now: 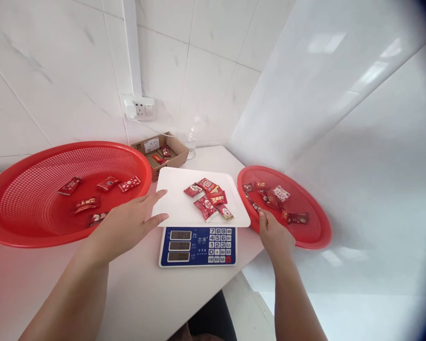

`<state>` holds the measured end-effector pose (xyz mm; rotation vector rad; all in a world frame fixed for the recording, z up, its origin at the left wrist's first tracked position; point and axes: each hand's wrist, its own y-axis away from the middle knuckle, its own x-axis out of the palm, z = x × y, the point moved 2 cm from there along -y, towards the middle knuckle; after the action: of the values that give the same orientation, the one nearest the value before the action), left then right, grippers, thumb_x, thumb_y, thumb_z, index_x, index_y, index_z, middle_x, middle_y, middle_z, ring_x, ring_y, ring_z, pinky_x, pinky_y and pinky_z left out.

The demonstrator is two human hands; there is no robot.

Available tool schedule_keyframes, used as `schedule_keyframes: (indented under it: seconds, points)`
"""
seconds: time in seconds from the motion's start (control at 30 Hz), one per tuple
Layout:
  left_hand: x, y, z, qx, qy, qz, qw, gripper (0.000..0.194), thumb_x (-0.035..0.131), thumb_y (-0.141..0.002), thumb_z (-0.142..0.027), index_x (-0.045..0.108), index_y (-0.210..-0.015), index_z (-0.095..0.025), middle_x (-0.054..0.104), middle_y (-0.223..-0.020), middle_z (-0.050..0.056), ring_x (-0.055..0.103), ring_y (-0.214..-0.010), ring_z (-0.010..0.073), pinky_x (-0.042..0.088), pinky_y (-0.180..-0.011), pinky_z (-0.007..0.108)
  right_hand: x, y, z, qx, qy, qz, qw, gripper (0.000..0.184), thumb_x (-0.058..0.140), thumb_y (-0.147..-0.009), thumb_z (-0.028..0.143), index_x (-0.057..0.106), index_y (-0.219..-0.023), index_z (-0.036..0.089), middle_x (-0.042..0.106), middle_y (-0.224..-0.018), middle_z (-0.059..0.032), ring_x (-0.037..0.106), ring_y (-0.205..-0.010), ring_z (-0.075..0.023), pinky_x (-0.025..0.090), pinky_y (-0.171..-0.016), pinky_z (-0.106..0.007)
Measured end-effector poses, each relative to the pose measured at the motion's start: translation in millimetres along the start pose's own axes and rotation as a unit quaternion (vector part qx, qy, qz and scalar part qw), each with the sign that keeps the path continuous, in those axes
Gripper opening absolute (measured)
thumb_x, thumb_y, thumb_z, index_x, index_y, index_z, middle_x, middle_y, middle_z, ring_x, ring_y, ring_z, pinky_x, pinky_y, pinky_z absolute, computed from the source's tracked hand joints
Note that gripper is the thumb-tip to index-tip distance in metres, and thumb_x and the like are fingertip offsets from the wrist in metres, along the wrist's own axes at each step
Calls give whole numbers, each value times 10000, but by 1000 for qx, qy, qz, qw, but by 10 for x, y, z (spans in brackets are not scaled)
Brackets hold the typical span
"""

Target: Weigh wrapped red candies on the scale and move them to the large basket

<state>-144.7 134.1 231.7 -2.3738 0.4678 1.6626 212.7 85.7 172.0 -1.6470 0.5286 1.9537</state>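
Note:
My left hand is open, thumb and fingers apart, at the left edge of the scale's white tray. Several small red wrapped snack packets lie in a loose pile on that tray. Below it shows the blue panel of the digital scale, its top display reading roughly 0.05-something. Over the near rim of the right red basket, my right hand is closed in a pinch at the end of a narrow wrapped snack packet. More red packets lie inside that basket.
A larger red mesh basket with several packets stands at the left. Behind the scale are a cardboard box with a few packets and a clear plastic bottle. A wall socket has a cable plugged in. The table's edge runs diagonally at front right.

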Motion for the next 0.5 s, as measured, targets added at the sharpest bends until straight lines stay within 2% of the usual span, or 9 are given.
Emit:
schedule_keyframes:
  seconds: [0.23,0.5]
  points:
    - [32,-8,3,12,-5,-5,1000,609,291,-908,-590,336,-1435,-287,514,-1404,66,523,-1227,323,403,-1016,496,61,-4,37,-3,3,-32,999,566,179,-944,487,550,-1302,252,699,-1022,-179,663,-853,-304,479,-699,-408]
    - [31,-10,0,2,-1,5,1000,603,287,-906,-596,323,-1437,-311,490,-1427,52,496,-1256,326,415,-1003,516,37,34,100,27,20,-29,999,513,190,-959,472,528,-1302,293,708,-1011,-117,658,-885,-278,477,-728,-386]
